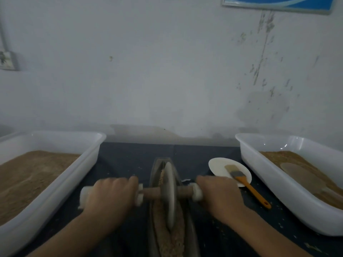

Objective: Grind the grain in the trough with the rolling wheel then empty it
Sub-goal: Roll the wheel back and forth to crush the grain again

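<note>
Nearest, at 6 o'clock: trough (189, 227) heaped with loose grain (168, 238). Above, left hand (109, 196) and right hand (220, 196) gripping the axle beside rolling wheel (169, 193). Probably heavy, stiff; best held at both handles

a: side room? left tub (55, 175) and right tub (289, 184) wall in the trough (157, 164), dark table (126, 160) strips between.
b: left strip bare. right strip has plate (219, 166) and brush (246, 184) just beside the right hand (219, 195).
a: far end?
b: short gap, then the wall (167, 71).
</note>
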{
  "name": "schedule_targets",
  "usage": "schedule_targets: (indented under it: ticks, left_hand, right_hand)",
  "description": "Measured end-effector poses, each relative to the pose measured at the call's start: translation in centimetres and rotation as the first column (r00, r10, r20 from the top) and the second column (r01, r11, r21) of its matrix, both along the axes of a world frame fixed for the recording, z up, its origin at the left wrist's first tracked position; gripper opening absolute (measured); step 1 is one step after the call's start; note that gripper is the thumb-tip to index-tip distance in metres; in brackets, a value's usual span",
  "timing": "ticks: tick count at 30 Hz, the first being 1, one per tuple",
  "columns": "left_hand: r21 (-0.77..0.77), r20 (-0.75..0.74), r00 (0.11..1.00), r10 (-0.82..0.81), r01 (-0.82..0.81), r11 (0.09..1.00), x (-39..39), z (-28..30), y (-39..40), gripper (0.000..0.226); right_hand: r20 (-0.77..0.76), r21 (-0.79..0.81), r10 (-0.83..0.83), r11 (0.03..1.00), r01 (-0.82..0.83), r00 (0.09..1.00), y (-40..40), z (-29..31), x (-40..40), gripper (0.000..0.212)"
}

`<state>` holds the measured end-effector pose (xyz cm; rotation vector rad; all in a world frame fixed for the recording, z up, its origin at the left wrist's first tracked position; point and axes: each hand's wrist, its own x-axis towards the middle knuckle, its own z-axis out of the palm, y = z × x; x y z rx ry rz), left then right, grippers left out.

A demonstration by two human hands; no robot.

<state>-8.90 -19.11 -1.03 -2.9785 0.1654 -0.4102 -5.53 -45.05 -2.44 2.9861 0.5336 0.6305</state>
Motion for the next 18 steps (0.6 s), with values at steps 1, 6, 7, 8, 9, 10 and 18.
schedule_targets:
  ticks: [1,6,7,8,9,10,18]
  left_hand:
    - [0.009,0.092,0.996,0.014,-0.015,1.0,1.8,-0.1,0.1,0.027]
    - [0.019,0.172,0.984,0.032,-0.036,0.999,5.4,0.0,0.2,0.027]
    - [0.029,0.171,0.985,0.024,-0.03,0.999,5.0,-0.2,0.1,0.028]
    - [0.031,0.16,0.987,0.011,-0.017,0.999,4.2,-0.4,0.2,0.03]
    - [0.024,0.139,0.99,-0.006,0.002,1.0,3.0,-0.6,0.2,0.033]
    - [0.017,0.11,0.994,-0.024,0.022,1.0,1.6,-0.8,0.2,0.035]
    - [-0.007,-0.126,0.981,-0.146,0.147,0.989,-6.0,1.2,0.1,0.025]
  right_hand:
    - [0.016,0.005,-0.025,1.0,0.025,1.0,0.6,0.3,1.5,0.02]
    - [0.076,-0.005,-0.136,0.991,0.137,0.988,2.3,0.4,5.1,0.014]
    - [0.078,0.004,-0.118,0.993,0.118,0.99,2.0,0.1,4.4,0.016]
    - [0.088,0.032,-0.075,0.997,0.072,0.993,1.6,-0.2,3.5,0.019]
    - [0.104,0.056,-0.035,0.998,0.029,0.994,1.1,-0.4,2.2,0.022]
    - [0.089,0.065,0.0,0.998,-0.006,0.996,0.6,-0.4,0.8,0.023]
    - [-0.453,-0.121,-0.094,0.992,0.043,0.886,-1.7,0.2,-5.5,0.027]
